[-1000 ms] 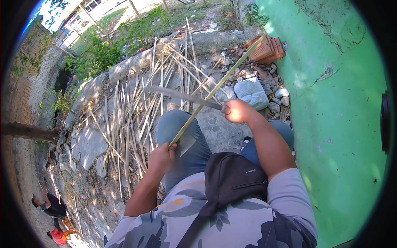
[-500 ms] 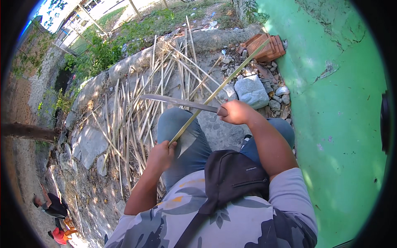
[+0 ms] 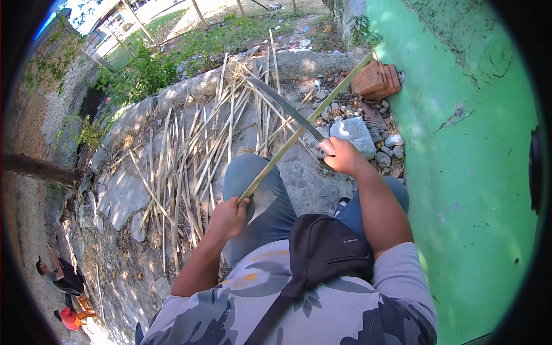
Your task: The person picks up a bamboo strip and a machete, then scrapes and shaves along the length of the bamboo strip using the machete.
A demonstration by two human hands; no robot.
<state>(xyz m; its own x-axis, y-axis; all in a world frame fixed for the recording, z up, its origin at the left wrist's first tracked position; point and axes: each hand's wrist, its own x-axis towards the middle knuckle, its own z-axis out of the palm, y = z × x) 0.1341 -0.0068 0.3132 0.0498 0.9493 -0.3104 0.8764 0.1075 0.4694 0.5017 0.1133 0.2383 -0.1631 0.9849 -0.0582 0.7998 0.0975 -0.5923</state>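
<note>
My left hand (image 3: 229, 217) is closed around the near end of a long, pale green-yellow split strip (image 3: 273, 161), probably bamboo. The strip slants away from me to the upper right, past the stones. In my right hand (image 3: 345, 156) is a machete (image 3: 282, 103), gripped by its handle, with the long dark blade pointing to the far left. Blade and strip cross just beyond my knees. Whether the edge is pressed on the strip, I cannot tell.
Many loose dry strips (image 3: 201, 149) lie on the ground left and ahead. A pale stone block (image 3: 352, 137), rubble and stacked orange tiles (image 3: 376, 80) sit by the green wall (image 3: 460, 190) at right. Two people (image 3: 63, 276) are at far lower left.
The machete has swung so its blade tip points farther ahead, and its crossing with the strip lies farther up the strip. My left hand still holds the near end.
</note>
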